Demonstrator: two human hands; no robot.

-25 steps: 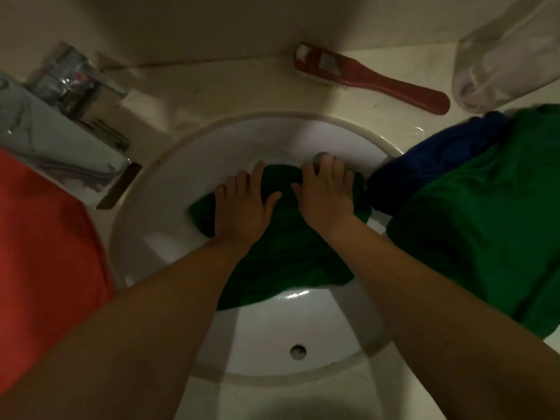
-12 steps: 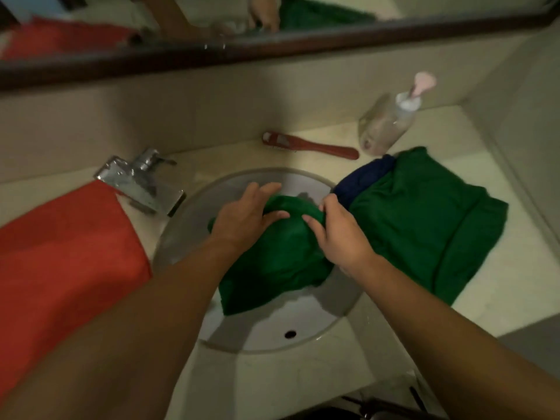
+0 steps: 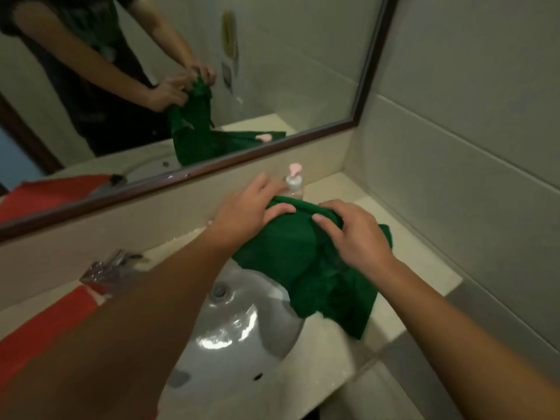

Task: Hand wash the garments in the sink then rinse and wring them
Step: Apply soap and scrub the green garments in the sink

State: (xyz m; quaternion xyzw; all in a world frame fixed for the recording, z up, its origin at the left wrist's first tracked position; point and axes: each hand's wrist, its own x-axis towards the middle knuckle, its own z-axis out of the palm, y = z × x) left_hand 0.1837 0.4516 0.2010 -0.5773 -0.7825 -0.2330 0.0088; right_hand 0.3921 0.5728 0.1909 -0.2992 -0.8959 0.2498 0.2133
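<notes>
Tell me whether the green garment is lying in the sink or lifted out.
Lifted out: the left hand and right hand grip the green garment by its bunched top above the sink, whose drain shows uncovered.

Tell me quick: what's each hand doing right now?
Left hand: grips the dark green cloth garment.
Right hand: grips the same garment.
</notes>
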